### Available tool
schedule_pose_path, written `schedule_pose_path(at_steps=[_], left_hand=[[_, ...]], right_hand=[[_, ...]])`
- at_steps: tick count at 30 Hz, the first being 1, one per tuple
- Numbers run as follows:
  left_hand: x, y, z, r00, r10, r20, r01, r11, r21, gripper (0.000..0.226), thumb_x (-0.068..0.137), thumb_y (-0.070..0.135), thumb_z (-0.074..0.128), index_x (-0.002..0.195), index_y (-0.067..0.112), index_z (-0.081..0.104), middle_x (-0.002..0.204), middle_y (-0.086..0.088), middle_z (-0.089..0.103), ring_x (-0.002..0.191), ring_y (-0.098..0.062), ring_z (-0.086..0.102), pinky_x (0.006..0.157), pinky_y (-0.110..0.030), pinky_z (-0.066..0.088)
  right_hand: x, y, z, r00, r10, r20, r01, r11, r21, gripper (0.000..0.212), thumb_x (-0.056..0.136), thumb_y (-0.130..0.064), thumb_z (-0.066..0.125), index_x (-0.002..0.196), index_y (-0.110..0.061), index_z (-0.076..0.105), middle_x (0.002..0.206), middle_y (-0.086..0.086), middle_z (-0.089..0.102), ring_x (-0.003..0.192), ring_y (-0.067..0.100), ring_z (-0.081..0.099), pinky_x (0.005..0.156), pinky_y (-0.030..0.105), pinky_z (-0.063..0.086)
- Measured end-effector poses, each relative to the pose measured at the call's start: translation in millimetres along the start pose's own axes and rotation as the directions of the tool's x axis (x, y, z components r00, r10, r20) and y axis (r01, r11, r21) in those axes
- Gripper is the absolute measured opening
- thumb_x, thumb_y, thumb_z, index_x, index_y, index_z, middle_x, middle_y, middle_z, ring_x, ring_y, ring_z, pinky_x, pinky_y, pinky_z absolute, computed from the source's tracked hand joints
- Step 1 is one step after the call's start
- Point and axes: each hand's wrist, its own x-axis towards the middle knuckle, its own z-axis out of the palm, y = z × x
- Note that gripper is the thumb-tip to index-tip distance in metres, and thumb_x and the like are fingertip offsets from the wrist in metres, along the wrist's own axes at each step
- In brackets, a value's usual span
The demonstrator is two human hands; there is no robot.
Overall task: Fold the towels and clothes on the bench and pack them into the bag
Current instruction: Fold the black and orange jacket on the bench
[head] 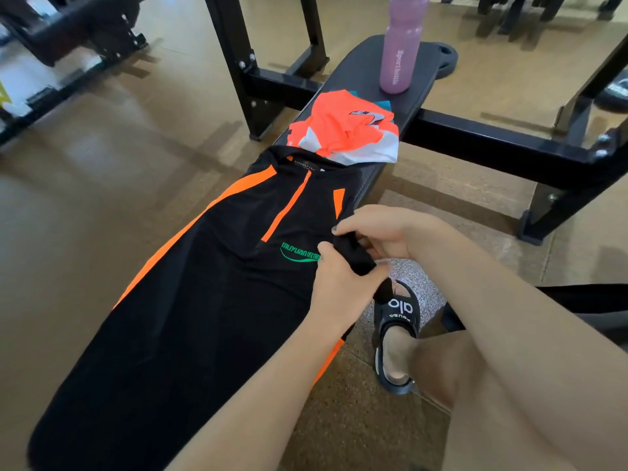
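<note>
Both hands pinch black shirt (pixel 190 300) sleeve at 3 o'clock edge: left hand (pixel 339 287) fingers curled, right hand (pixel 380 232) too. Orange shirt (pixel 343 130), bottle (pixel 401 45) at 12 on bench (pixel 356 69).

I see a purple water bottle (pixel 402 45) standing upright at the far end of the padded seat, lettering running down its side. Black steel rack frame (pixel 475 141) crosses behind it. A weight plate (pixel 447 61) lies on the tan floor (pixel 102 164) just beyond the bottle. Black strap sandal (pixel 396 334) on a foot, lower right. More dark gym equipment (pixel 78 32) top left.
</note>
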Motion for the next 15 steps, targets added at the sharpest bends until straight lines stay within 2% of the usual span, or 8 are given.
schedule_pose_path(at_steps=[3,6,9,11,13,15], left_hand=[[5,-3,-14,0.997,-0.059,-0.042,0.056,0.997,-0.057,0.033,0.087,0.026,0.072,0.105,0.016,0.047,0.095,0.005,0.06,0.094,-0.018,0.063,0.078,-0.034,0.052],[6,-5,-19,0.995,-0.091,-0.031,0.087,0.991,-0.101,0.033,0.085,0.033,0.073,0.108,0.021,0.051,0.1,0.004,0.064,0.094,-0.012,0.063,0.085,-0.036,0.056],[5,-7,-23,0.989,-0.145,0.022,0.146,0.974,-0.174,0.046,0.076,0.046,0.081,0.109,0.028,0.053,0.106,0.011,0.065,0.098,-0.003,0.062,0.088,-0.032,0.055],[4,-6,-26,0.984,-0.173,0.037,0.177,0.954,-0.242,0.05,0.07,0.049,0.086,0.105,0.037,0.053,0.107,0.016,0.064,0.099,0.001,0.06,0.087,-0.028,0.053],[3,-4,-27,0.985,-0.171,-0.006,0.163,0.948,-0.273,0.049,0.069,0.048,0.088,0.099,0.04,0.051,0.106,0.017,0.064,0.098,0.002,0.06,0.08,-0.023,0.05],[4,-3,-28,0.984,-0.155,-0.093,0.123,0.95,-0.287,0.041,0.073,0.044,0.087,0.097,0.038,0.055,0.102,0.013,0.067,0.097,-0.003,0.063,0.08,-0.024,0.051]], right_hand=[[0,-7,5,0.999,-0.015,0.05,0.011,0.996,0.085,0.007,0.093,-0.014,0.067,0.094,-0.012,0.06,0.093,0.012,0.068,0.074,0.018,0.073,0.065,0.027,0.057],[-5,-14,9,0.998,-0.025,0.061,0.017,0.993,0.119,0.011,0.093,-0.016,0.068,0.097,-0.011,0.059,0.096,0.014,0.068,0.078,0.023,0.074,0.066,0.029,0.058],[-10,-17,11,0.99,0.015,0.137,-0.049,0.969,0.242,0.039,0.092,-0.018,0.068,0.127,-0.007,0.055,0.119,0.024,0.065,0.097,0.035,0.073,0.087,0.043,0.06],[-11,-18,12,0.986,0.031,0.166,-0.09,0.929,0.358,0.058,0.091,-0.016,0.068,0.143,-0.011,0.042,0.124,0.029,0.059,0.098,0.039,0.072,0.085,0.049,0.06],[-12,-21,15,0.99,0.024,0.14,-0.091,0.866,0.491,0.072,0.089,-0.01,0.067,0.151,-0.014,0.03,0.125,0.033,0.053,0.102,0.043,0.067,0.081,0.055,0.06],[-10,-24,20,0.995,0.02,0.093,-0.074,0.784,0.617,0.081,0.085,-0.006,0.066,0.153,-0.012,0.024,0.134,0.036,0.043,0.121,0.05,0.053,0.095,0.063,0.051]])
